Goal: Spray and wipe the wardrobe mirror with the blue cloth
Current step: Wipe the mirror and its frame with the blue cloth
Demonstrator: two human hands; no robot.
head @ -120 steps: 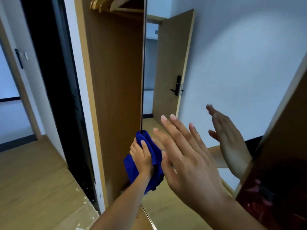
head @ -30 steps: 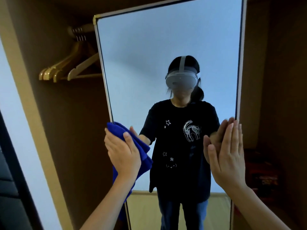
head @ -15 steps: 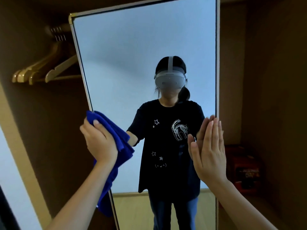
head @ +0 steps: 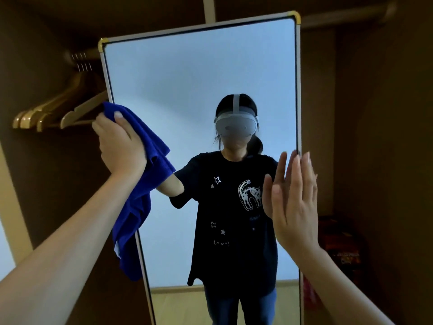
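Pressing the cloth (head: 150, 174) against the mirror's (head: 201, 90) left edge, your left hand (head: 119, 146) has it bunched under the palm, fingers curled over the top fold, so the grip is a clasp on the fabric rather than a flat push. Your right hand (head: 293, 198) is spread, fingers straight and holding nothing, up against the right edge of the frame; whether it actually touches the glass you cannot tell from here.

Expect the cloth to handle as soft and light, limp enough that everything below your palm hangs loose down the frame. Only the wad under your hand will do any wiping, so keep hold at the bunched top and gather the tail if it drags. No spray bottle is in view.

Treat the mirror as stiff, smooth and breakable, probably slippery under the fabric. It looks like a panel that could swing, so steadying it at the frame edge is the sensible hold.

Its long axis runs upright, top leaning slightly right, the glass facing you squarely. The cloth's length trails downward from your hand, across the left frame rail.
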